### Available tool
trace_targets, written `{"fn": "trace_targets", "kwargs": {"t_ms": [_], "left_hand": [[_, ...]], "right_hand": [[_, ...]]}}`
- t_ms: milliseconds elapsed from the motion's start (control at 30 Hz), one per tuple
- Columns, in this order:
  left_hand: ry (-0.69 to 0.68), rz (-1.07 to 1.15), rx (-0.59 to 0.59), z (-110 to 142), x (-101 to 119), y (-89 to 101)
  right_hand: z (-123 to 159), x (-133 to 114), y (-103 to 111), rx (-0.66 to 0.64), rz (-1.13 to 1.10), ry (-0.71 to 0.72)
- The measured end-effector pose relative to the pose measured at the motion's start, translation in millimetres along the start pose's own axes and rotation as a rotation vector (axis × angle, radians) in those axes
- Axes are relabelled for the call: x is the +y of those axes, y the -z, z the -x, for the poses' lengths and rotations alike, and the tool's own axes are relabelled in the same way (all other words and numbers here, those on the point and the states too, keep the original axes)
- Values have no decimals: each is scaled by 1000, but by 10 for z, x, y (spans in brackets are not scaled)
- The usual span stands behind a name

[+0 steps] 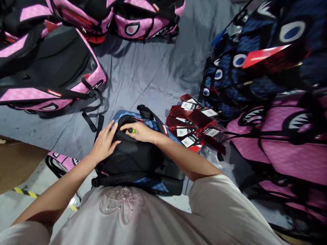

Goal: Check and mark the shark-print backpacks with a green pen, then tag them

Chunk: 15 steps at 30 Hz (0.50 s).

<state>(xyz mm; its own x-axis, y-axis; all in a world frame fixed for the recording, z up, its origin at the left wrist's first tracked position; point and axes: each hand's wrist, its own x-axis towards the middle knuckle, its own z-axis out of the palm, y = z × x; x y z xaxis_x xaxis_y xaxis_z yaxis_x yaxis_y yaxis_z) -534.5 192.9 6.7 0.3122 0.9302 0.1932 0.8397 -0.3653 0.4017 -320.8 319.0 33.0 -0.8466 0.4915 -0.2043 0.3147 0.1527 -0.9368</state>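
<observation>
A blue and black backpack [138, 160] lies on my lap with its black padded back facing up. My left hand [104, 143] rests flat on its upper left part, fingers spread and touching the top edge. My right hand [139, 132] is curled at the top of the bag, closed on a small green and black tool [131, 130] whose tip shows between the fingers. A black carry handle [145, 110] sticks up just beyond both hands.
A pile of red hang tags [194, 122] with white labels lies right of the bag. Pink backpacks [51, 71] are stacked at left and top, blue ones [242, 64] and more pink ones [288, 143] at right. A grey cloth [148, 75] covers the floor.
</observation>
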Motion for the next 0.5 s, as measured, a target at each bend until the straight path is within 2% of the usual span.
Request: {"fn": "trace_targets", "kwargs": {"t_ms": [100,233,400,500], "left_hand": [[-6,-49,-6,18,-14,-18],[-55,-86,-35,27,-23,-37],[-36,-68,-54,-24,0,-56],[-13,-70,-50,-38,18,-58]], "right_hand": [[-31,40,67,-109,-12,56],[58,170,125,-213,97,111],[158,279,141,-109,33,130],[106,284,125,-123,-9,137]]}}
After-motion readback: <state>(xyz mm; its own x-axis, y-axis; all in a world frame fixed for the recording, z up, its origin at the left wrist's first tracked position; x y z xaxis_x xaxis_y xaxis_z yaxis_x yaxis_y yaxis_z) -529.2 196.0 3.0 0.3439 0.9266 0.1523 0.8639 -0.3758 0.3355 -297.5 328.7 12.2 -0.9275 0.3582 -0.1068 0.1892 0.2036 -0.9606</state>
